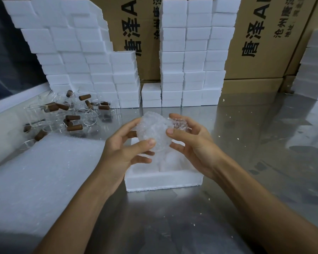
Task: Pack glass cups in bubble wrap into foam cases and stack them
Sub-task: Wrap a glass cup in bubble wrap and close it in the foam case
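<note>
Both hands hold a glass cup wrapped in bubble wrap [153, 132] above an open white foam case [162, 178] on the steel table. My left hand [127, 149] grips the bundle from the left, thumb across its front. My right hand [189, 138] grips its right end, where the wrap bunches up. The cup itself is mostly hidden by the wrap. Stacks of closed foam cases [189, 55] stand at the back.
Several loose glass cups with brown wooden handles [72, 110] lie at the left. A pile of bubble wrap sheets [40, 173] lies at the near left. More foam cases [77, 52] lean at the back left. Cardboard boxes [264, 33] stand behind. Foam crumbs dot the table.
</note>
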Motion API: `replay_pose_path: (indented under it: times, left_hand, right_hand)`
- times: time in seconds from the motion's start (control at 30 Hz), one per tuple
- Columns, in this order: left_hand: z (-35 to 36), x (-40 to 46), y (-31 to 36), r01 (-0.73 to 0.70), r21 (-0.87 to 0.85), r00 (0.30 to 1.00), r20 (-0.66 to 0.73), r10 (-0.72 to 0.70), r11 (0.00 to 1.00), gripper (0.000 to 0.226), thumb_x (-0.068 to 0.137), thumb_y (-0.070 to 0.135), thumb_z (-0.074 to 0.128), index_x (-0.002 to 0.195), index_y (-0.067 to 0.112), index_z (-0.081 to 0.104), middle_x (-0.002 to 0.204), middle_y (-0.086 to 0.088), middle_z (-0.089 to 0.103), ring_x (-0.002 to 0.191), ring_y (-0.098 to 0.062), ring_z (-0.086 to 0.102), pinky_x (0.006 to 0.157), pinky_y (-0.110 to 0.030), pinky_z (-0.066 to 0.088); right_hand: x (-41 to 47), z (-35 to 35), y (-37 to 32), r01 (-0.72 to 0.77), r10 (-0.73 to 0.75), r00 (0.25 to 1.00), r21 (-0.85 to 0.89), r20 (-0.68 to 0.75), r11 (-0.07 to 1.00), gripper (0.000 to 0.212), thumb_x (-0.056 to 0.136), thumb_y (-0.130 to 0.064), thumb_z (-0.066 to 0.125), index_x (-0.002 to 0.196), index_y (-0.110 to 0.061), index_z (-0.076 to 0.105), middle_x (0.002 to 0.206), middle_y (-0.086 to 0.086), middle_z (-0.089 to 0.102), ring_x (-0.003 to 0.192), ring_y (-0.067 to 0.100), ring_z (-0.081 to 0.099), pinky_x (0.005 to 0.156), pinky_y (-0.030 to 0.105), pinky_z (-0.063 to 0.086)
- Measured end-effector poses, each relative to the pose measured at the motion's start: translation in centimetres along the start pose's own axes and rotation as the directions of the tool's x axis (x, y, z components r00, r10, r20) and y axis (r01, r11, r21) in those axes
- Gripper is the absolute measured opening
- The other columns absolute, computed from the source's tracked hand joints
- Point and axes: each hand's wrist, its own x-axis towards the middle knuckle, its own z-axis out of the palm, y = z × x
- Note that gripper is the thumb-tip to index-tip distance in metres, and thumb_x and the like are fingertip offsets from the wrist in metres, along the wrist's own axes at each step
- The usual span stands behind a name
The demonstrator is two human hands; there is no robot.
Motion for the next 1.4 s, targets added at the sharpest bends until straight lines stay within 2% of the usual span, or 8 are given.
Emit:
replay_pose_path:
  times: [0.23,0.37,0.67,0.8,0.97,1.03,1.2,1.4]
  left_hand:
    - [0.3,-0.1,-0.3,-0.091,0.075,0.995,0.037,0.089,0.993,0.072,0.066,0.0,0.082,0.119,0.044,0.065,0.121,0.016,0.063,0.096,-0.021,0.073,0.074,-0.037,0.061]
    - [0.6,-0.2,-0.7,-0.224,0.254,0.974,0.032,0.224,0.941,0.077,0.071,-0.01,0.08,0.112,0.052,0.061,0.109,0.036,0.062,0.092,-0.005,0.071,0.072,-0.021,0.058]
    - [0.0,0.1,-1.3,-0.433,0.536,0.881,0.08,0.466,0.725,0.068,0.076,-0.002,0.079,0.122,0.042,0.054,0.131,0.01,0.054,0.106,-0.011,0.064,0.079,-0.012,0.053]
    - [0.0,0.0,-1.4,-0.496,0.654,0.818,0.132,0.559,0.571,0.07,0.072,-0.006,0.081,0.122,0.034,0.054,0.124,0.008,0.054,0.098,-0.012,0.065,0.078,-0.006,0.05]
    - [0.2,-0.1,-1.4,-0.5,0.764,0.77,0.176,0.614,0.408,0.071,0.068,-0.009,0.081,0.129,0.02,0.058,0.124,-0.003,0.057,0.071,-0.012,0.063,0.07,-0.009,0.054]
    - [0.4,-0.2,-1.4,-0.48,0.751,0.791,0.146,0.594,0.455,0.079,0.069,-0.008,0.081,0.132,0.029,0.052,0.123,0.008,0.054,0.071,-0.008,0.065,0.065,-0.011,0.054]
    - [0.8,-0.4,-1.3,-0.352,0.432,0.932,0.08,0.354,0.83,0.078,0.073,0.002,0.083,0.129,0.043,0.046,0.12,0.03,0.054,0.098,-0.003,0.068,0.07,-0.016,0.056]
    - [0.4,0.1,-1.5,-0.252,0.372,0.964,0.013,0.267,0.893,0.068,0.071,0.01,0.086,0.125,0.037,0.055,0.116,0.02,0.058,0.096,-0.012,0.07,0.068,-0.025,0.059]
  right_hand:
    - [0.3,-0.3,0.0,0.005,-0.005,1.0,-0.024,-0.019,1.0,0.036,0.077,-0.038,0.073,0.111,-0.026,0.073,0.107,-0.003,0.072,0.102,0.015,0.065,0.097,0.043,0.048]
    - [0.5,-0.2,0.2,0.004,-0.013,0.997,-0.108,-0.079,0.994,0.026,0.101,-0.03,0.051,0.112,-0.023,0.073,0.109,0.0,0.072,0.103,0.018,0.065,0.096,0.045,0.05]
    - [-0.1,0.9,0.6,0.118,-0.179,0.982,-0.532,-0.064,0.838,0.031,0.106,-0.032,0.037,0.094,-0.02,0.063,0.075,-0.011,0.06,0.065,0.002,0.056,0.057,0.016,0.046]
    - [-0.1,0.8,0.0,0.029,-0.074,0.99,-0.332,-0.123,0.943,0.041,0.098,-0.048,0.051,0.075,-0.014,0.058,0.061,-0.003,0.05,0.053,0.012,0.046,0.055,0.028,0.04]
    - [0.1,0.7,0.2,0.067,-0.103,0.988,-0.279,-0.118,0.958,0.039,0.096,-0.036,0.06,0.074,-0.004,0.064,0.062,0.001,0.048,0.054,0.015,0.043,0.056,0.03,0.04]
    - [0.1,0.7,0.4,0.087,-0.128,0.982,-0.269,-0.137,0.959,0.036,0.096,-0.035,0.06,0.074,-0.007,0.065,0.062,0.0,0.049,0.056,0.014,0.044,0.055,0.026,0.043]
    - [0.3,0.6,0.6,0.146,-0.2,0.966,-0.289,-0.165,0.946,0.036,0.097,-0.035,0.061,0.065,-0.018,0.063,0.058,-0.008,0.051,0.053,0.008,0.047,0.055,0.022,0.046]
    - [0.0,0.8,0.9,0.239,-0.282,0.957,-0.376,-0.062,0.895,0.026,0.097,-0.03,0.06,0.077,-0.015,0.065,0.058,-0.012,0.056,0.052,0.007,0.051,0.053,0.02,0.046]
